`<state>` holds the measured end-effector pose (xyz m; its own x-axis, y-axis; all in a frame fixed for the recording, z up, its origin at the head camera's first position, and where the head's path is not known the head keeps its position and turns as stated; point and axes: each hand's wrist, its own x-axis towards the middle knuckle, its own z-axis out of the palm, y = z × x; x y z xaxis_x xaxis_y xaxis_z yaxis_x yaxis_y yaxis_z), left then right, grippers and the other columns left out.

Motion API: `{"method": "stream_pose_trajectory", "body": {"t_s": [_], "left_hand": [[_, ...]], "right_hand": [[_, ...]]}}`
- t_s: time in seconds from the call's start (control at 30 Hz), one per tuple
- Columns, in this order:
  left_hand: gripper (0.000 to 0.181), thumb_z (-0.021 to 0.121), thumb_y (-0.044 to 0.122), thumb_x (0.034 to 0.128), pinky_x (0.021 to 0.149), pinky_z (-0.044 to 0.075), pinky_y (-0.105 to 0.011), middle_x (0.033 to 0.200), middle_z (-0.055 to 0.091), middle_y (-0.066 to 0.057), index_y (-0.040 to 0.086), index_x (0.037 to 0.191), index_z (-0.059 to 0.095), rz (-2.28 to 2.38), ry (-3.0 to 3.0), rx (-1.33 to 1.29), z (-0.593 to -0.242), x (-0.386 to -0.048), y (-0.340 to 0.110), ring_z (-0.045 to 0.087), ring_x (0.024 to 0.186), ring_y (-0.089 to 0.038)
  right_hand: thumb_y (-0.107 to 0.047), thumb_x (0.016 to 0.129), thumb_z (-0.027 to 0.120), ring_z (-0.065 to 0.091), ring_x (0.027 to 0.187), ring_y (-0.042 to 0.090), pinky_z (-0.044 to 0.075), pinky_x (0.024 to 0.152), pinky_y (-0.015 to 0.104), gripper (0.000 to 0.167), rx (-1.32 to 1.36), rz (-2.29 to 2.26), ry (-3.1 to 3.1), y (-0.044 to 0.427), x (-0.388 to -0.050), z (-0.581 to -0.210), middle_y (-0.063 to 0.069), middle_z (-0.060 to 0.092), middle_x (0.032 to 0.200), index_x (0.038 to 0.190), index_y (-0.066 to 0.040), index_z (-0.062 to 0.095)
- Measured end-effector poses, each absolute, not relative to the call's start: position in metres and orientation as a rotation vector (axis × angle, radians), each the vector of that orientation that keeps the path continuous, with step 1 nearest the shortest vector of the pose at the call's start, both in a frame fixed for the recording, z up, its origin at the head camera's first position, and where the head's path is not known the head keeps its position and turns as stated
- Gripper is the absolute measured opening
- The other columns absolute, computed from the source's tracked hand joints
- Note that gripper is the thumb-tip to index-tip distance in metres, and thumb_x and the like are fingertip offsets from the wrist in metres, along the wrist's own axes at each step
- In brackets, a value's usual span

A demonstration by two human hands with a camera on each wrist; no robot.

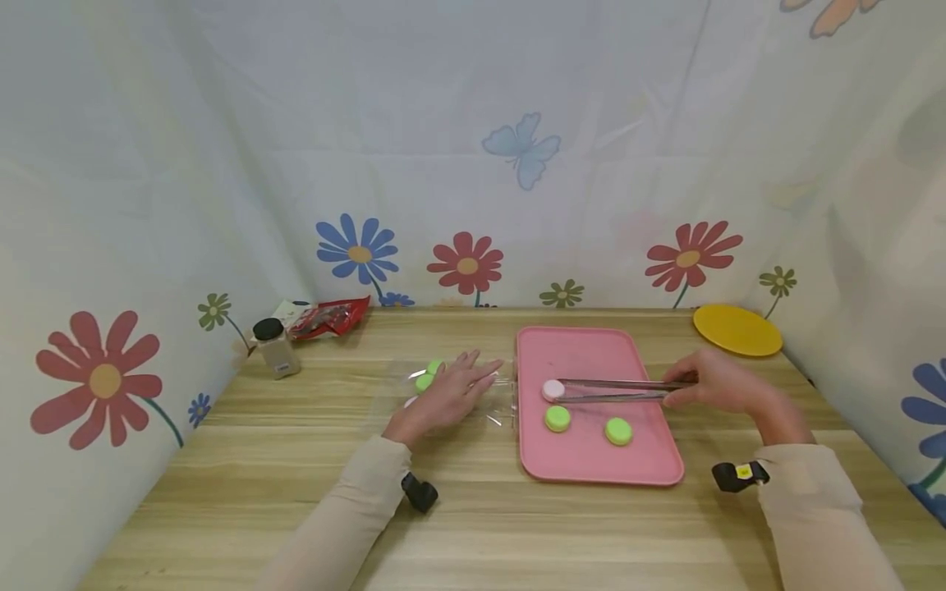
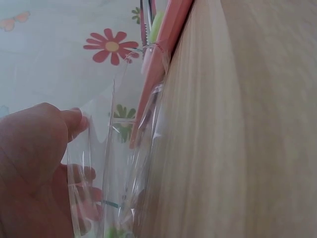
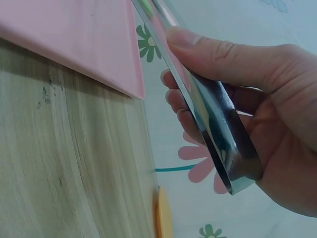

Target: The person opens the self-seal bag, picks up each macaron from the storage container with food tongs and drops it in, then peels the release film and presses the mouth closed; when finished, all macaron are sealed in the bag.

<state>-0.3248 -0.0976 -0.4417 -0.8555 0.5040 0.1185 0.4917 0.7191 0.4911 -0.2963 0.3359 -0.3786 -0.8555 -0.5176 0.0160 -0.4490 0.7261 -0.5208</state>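
My right hand (image 1: 713, 382) grips steel tongs (image 1: 609, 383), thumb on one arm and fingers behind the other in the right wrist view. The tongs' tips lie at either side of a pale pink macaron (image 1: 553, 390) on the pink tray (image 1: 646, 460). Two green macarons, one nearer (image 1: 557, 419) and one farther right (image 1: 618, 431), lie on the tray too. My left hand (image 1: 451, 390) reaches over a clear plastic package (image 2: 116, 148), fingers extended, thumb touching the film. Green macarons (image 1: 434, 371) show beside that hand, partly hidden.
At the back left stand a black-lidded jar (image 1: 277, 349) and a red packet (image 1: 332, 318). A yellow plate (image 1: 737, 330) lies at the back right corner of the wooden table (image 1: 473, 525). Flowered curtains (image 1: 443, 164) close in the back and sides.
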Motion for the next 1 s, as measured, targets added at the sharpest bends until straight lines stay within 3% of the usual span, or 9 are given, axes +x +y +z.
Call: {"method": "stream_pose_trajectory", "body": {"t_s": [0.37, 0.67, 1.0], "left_hand": [[0.048, 0.034, 0.042, 0.1093, 0.116, 0.007, -0.064, 0.164, 0.02, -0.014, 0.028, 0.155, 0.041, 0.818, 2.881, 0.822, -0.443, -0.325, -0.097, 0.012, 0.151, -0.037], [0.047, 0.035, 0.039, 0.1097, 0.115, 0.007, -0.067, 0.163, 0.021, -0.018, 0.024, 0.154, 0.042, 0.816, 2.885, 0.85, -0.437, -0.324, -0.096, 0.013, 0.151, -0.039], [0.048, 0.032, 0.04, 0.1099, 0.114, 0.008, -0.069, 0.163, 0.02, -0.018, 0.024, 0.154, 0.042, 0.767, 2.897, 0.899, -0.441, -0.324, -0.095, 0.014, 0.149, -0.043]], "right_hand": [[-0.021, 0.085, 0.081, 0.064, 0.079, 0.013, 0.056, 0.071, 0.027, 0.029, -0.758, -0.819, 2.855, 0.332, -0.293, -0.375, -0.001, 0.074, 0.095, 0.108, -0.004, 0.077], [-0.017, 0.086, 0.08, 0.059, 0.074, 0.014, 0.053, 0.065, 0.027, 0.022, -0.873, -0.866, 2.833, 0.289, -0.296, -0.379, -0.004, 0.071, 0.087, 0.102, -0.002, 0.076], [-0.013, 0.086, 0.08, 0.061, 0.078, 0.012, 0.055, 0.071, 0.03, 0.022, -0.914, -0.853, 2.895, 0.241, -0.294, -0.397, -0.003, 0.071, 0.089, 0.103, 0.001, 0.075]]}}
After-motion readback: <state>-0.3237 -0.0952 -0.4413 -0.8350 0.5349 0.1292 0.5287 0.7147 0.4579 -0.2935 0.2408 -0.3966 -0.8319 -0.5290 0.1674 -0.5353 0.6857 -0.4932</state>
